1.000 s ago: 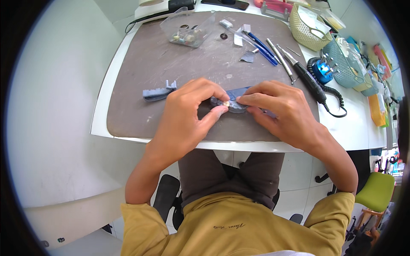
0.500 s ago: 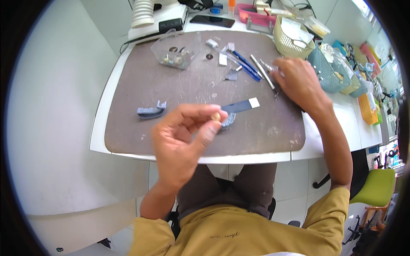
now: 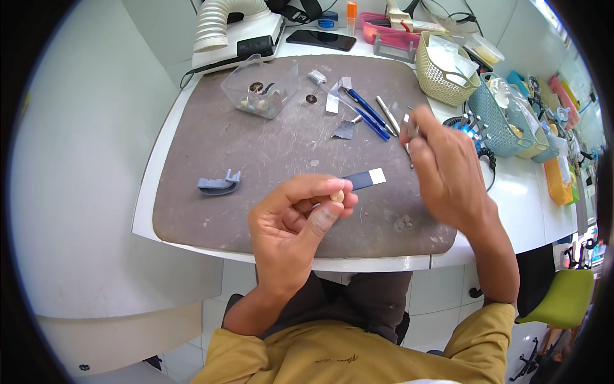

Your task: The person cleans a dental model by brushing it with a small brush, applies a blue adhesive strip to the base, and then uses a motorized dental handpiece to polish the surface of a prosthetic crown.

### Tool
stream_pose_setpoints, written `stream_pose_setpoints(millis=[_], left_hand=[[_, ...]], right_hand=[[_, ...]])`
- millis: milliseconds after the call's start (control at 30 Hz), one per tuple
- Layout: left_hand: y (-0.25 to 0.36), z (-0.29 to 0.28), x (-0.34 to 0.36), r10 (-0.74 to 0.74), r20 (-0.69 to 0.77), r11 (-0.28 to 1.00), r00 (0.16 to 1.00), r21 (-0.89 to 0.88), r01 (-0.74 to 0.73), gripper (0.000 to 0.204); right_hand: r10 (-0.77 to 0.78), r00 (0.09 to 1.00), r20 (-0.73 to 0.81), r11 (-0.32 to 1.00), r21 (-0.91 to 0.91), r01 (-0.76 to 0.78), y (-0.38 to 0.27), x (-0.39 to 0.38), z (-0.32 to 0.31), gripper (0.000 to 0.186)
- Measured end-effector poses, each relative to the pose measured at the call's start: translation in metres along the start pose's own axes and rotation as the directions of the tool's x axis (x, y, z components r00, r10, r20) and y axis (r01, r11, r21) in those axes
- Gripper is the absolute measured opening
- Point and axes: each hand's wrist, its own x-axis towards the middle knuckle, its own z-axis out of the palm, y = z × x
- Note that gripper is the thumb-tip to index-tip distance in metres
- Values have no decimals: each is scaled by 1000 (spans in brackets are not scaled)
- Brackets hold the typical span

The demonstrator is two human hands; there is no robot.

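A white worktable (image 3: 524, 205) fills the middle of the frame, a scuffed grey-brown mat (image 3: 192, 144) on it; a pale wall (image 3: 89, 192) stands at the left, and a lime-green chair (image 3: 563, 297) shows at lower right.

Near the centre, the left hand (image 3: 291, 221) pinches a small cream-coloured piece (image 3: 337, 196) between thumb and forefinger, its other fingers curled behind. The piece is held up above the mat, in front of the near end of a dark blue strip (image 3: 361, 181) with a white tip.

Right of centre, the right hand (image 3: 444, 166) has its fingers bent around something with a silvery part (image 3: 411, 128) at the fingertips (the hand blurs there and covers the rest, so I cannot tell its full shape). Just beyond it are a blue stand (image 3: 472, 133) with metal pegs and a black coiled cord (image 3: 490, 159).

A grey-blue toothed model (image 3: 219, 185) lies at centre left, well apart from both hands. In the upper middle sit a clear box (image 3: 288, 80) of small parts, blue pens (image 3: 368, 105) and a grey scrap (image 3: 343, 130). A black phone (image 3: 321, 40) lies along the top, with a cream basket (image 3: 448, 86) and a blue-grey basket (image 3: 489, 128) at upper right.
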Motion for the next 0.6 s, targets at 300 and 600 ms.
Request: stream_pose_setpoints(millis=[300,600], left_hand=[[-5,6,-12,24,-66,1000,998,3,-23,23],[-6,2,-12,62,-8,998,998,26,-62,19]], right_hand=[[-283,956,74,952,-101,290,-18,-18,14,66],[-357,930,82,912,-183,366,-18,-20,17,65]])
